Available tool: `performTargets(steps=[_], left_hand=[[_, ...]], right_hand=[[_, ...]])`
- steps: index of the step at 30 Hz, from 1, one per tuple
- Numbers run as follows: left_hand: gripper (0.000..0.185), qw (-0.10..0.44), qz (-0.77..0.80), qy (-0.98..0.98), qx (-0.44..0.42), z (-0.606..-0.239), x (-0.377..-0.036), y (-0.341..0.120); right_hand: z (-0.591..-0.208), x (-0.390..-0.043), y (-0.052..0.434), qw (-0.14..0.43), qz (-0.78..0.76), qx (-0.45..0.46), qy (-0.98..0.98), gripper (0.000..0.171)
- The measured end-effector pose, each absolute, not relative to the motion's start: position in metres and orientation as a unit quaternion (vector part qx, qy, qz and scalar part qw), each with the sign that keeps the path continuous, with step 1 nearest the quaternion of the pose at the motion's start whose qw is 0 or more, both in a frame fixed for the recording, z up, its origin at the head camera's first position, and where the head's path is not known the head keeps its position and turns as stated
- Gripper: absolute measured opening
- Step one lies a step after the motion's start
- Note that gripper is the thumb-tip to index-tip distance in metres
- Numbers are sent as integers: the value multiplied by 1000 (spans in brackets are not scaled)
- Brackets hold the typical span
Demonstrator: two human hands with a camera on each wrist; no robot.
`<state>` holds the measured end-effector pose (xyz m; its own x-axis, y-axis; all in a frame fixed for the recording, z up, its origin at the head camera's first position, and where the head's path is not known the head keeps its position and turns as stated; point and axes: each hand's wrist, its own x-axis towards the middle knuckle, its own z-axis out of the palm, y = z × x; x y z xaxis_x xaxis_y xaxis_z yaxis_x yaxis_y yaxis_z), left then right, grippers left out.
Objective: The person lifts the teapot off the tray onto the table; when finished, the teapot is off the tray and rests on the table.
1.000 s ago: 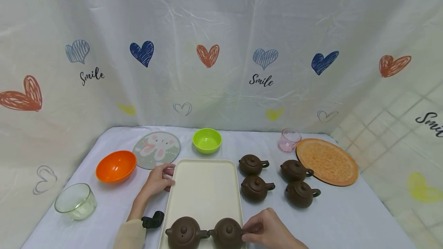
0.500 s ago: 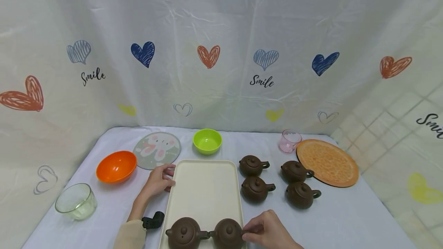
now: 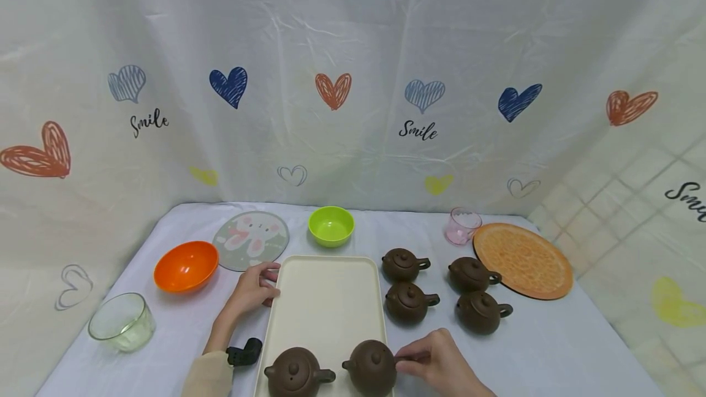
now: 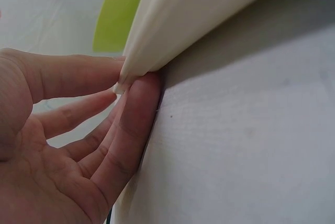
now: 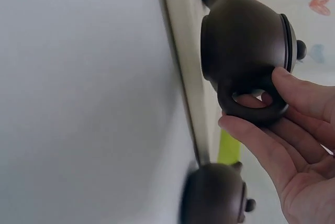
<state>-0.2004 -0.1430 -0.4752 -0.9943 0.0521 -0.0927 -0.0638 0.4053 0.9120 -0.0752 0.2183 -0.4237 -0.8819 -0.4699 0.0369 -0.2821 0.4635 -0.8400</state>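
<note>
While the right hand [image 3: 438, 363] pinches the ring handle of a brown teapot [image 3: 372, 367] at the near right corner of the cream tray [image 3: 325, 305], fingers curled round that handle, the left hand [image 3: 252, 290] rests against the tray's left edge with fingers straight and slightly spread. A second teapot [image 3: 295, 372] sits just beside the held one, at the tray's near left corner. Four more teapots [image 3: 410, 302] stand on the table [image 3: 551, 348] right of the tray. Toward the far edge lie a green bowl [image 3: 331, 225], a rabbit mat [image 3: 250, 239], an orange bowl [image 3: 185, 265], and an orange plate [image 3: 523, 259].
</note>
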Motion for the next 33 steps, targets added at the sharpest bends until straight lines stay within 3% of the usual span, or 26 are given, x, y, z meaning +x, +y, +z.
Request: performTargets(steps=[26,33], left_hand=[[50,48,549,834,-3,-476,-200,-144],[50,49,546,836,-5,-476,-200,-142]], right_hand=[[-399,-78,308,108,-431,-150,883,22],[-407,-76,337,93,-426,-176,883,19]])
